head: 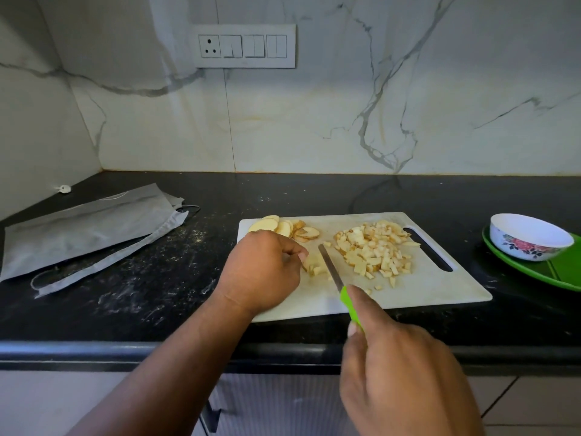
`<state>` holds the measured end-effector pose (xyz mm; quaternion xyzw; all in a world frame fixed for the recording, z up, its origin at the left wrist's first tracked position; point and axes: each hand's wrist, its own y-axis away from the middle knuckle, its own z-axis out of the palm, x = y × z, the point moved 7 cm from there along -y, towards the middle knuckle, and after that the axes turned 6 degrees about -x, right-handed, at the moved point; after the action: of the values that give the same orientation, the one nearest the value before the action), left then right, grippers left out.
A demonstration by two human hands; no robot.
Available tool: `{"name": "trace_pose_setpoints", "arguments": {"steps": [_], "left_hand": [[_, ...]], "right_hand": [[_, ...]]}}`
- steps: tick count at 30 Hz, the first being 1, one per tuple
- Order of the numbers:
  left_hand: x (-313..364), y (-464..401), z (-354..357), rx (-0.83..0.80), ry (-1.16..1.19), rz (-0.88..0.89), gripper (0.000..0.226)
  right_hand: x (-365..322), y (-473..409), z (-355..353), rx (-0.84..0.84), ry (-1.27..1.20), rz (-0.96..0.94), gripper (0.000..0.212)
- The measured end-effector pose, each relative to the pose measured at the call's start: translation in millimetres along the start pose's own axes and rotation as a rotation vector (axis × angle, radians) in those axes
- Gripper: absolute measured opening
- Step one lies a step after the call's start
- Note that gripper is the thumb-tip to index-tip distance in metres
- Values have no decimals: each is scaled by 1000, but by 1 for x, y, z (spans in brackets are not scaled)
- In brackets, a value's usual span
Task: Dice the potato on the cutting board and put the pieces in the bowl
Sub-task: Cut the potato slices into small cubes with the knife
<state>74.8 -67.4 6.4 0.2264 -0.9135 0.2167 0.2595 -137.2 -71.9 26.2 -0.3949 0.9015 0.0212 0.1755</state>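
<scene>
On the white board point(440, 284), the left hand point(264, 272) curled over a few potato strips point(314, 266), its grip pinching them at the fingertips. The right hand point(405, 369) held a firm grip on the green handle of the knife point(338, 280), blade resting just right of those strips. A pile of dice point(374, 250) lay further right; uncut slices point(284, 228) sat behind the left hand. The bowl point(529, 236) stood well apart on a green tray point(559, 272) on the tabletop point(125, 278).
</scene>
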Motion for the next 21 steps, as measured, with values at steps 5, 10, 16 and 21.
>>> {"name": "trace_pose_setpoints", "arguments": {"steps": [5, 10, 16, 21], "left_hand": [[-20, 2, -26, 292, 390, -105, 14], [-30, 1, -30, 353, 581, -166, 18], [-45, -18, -51, 340, 530, -244, 19], [-49, -70, -56, 3, 292, -181, 17]], "right_hand": [[-27, -18, 21, 27, -73, -91, 60], [-6, -23, 22, 32, -87, -33, 59], [15, -15, -1, 113, -52, 40, 55], [-8, -26, 12, 57, -55, -40, 56]]}}
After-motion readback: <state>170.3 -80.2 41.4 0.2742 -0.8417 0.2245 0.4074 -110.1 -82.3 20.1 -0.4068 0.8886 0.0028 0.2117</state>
